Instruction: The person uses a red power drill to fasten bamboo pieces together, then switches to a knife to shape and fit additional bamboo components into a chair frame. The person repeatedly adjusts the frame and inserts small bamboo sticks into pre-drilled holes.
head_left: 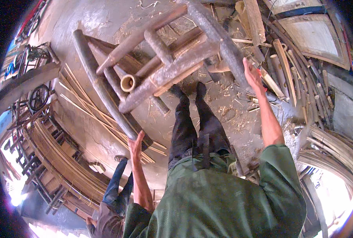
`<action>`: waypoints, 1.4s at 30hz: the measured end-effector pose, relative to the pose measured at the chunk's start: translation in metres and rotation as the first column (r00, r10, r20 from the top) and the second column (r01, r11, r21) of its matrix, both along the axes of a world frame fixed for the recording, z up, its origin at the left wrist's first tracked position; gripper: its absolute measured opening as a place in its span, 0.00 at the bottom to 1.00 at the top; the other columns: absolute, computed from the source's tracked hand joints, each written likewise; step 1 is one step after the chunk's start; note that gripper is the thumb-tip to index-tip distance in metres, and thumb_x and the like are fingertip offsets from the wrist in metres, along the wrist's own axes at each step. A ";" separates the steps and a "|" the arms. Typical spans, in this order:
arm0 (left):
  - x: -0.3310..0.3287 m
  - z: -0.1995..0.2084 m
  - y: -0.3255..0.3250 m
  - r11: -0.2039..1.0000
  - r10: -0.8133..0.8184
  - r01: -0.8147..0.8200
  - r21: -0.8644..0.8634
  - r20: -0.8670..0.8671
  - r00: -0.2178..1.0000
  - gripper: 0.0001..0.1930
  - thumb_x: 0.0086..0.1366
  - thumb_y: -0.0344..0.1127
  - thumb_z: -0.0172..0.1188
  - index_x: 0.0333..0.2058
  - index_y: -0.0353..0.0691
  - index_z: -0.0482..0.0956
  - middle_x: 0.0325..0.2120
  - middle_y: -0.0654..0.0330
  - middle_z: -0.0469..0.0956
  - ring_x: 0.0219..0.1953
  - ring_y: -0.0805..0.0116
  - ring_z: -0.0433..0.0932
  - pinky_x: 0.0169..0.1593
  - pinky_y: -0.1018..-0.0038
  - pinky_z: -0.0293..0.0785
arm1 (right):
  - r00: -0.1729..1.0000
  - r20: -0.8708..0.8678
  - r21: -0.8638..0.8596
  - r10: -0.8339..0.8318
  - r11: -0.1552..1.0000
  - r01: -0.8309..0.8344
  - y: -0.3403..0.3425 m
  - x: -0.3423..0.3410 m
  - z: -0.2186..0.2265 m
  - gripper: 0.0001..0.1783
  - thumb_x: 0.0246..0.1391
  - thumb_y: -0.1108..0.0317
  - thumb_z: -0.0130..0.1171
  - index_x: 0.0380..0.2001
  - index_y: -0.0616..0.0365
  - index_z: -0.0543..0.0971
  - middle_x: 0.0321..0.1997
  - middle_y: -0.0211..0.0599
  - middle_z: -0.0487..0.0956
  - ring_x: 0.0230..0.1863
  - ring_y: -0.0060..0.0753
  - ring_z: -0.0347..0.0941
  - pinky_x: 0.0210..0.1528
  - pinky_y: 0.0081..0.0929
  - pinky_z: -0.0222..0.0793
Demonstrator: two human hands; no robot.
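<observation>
A large frame of thick brown bamboo poles [172,70], shaped like a piece of furniture, stands tilted in front of me. Its crosspieces join two long side poles, and one round hollow end [128,83] faces me. My left hand [135,145] is closed round the near end of the left side pole [101,83]. Against the outer side of the right pole [224,43], close to its near end, my right hand [254,77] grips with fingers pointing away from me; part of the fingers is hidden.
Long thin bamboo strips [81,105] lie on the floor at left. Shavings [228,113] litter the ground by my feet. Bamboo poles [315,91] are piled at right. A person [113,202] is at the lower left, near a long stack of slats [63,158].
</observation>
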State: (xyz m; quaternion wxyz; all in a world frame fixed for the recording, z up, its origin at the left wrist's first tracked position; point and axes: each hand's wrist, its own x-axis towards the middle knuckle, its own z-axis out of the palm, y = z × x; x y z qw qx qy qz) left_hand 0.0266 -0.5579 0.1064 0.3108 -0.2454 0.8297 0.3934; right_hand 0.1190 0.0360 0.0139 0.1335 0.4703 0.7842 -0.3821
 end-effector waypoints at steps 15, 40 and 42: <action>-0.110 0.108 0.143 0.996 0.049 -0.075 -0.055 -0.380 0.924 0.39 0.59 0.55 0.59 0.58 0.27 0.62 0.49 0.46 0.70 0.49 0.57 0.70 0.55 0.68 0.62 | 0.993 0.101 0.489 -0.061 0.872 0.003 0.092 -0.149 0.057 0.36 0.51 0.29 0.42 0.47 0.43 0.80 0.46 0.51 0.79 0.50 0.57 0.74 0.53 0.46 0.68; -0.042 0.076 0.106 0.973 0.232 -0.217 0.081 -0.360 0.904 0.38 0.59 0.43 0.63 0.63 0.33 0.56 0.50 0.51 0.68 0.46 0.65 0.70 0.50 0.72 0.68 | 0.979 0.200 0.471 -0.034 0.879 -0.065 0.051 -0.111 0.047 0.35 0.56 0.34 0.37 0.44 0.49 0.81 0.42 0.57 0.79 0.46 0.62 0.74 0.50 0.50 0.69; -0.054 0.091 0.122 0.986 0.166 -0.167 0.026 -0.362 0.917 0.39 0.60 0.44 0.62 0.63 0.29 0.55 0.53 0.51 0.68 0.50 0.64 0.71 0.54 0.71 0.66 | 0.971 0.238 0.458 0.016 0.880 -0.127 0.072 -0.120 0.041 0.36 0.56 0.35 0.36 0.43 0.51 0.81 0.43 0.55 0.79 0.46 0.62 0.74 0.50 0.50 0.69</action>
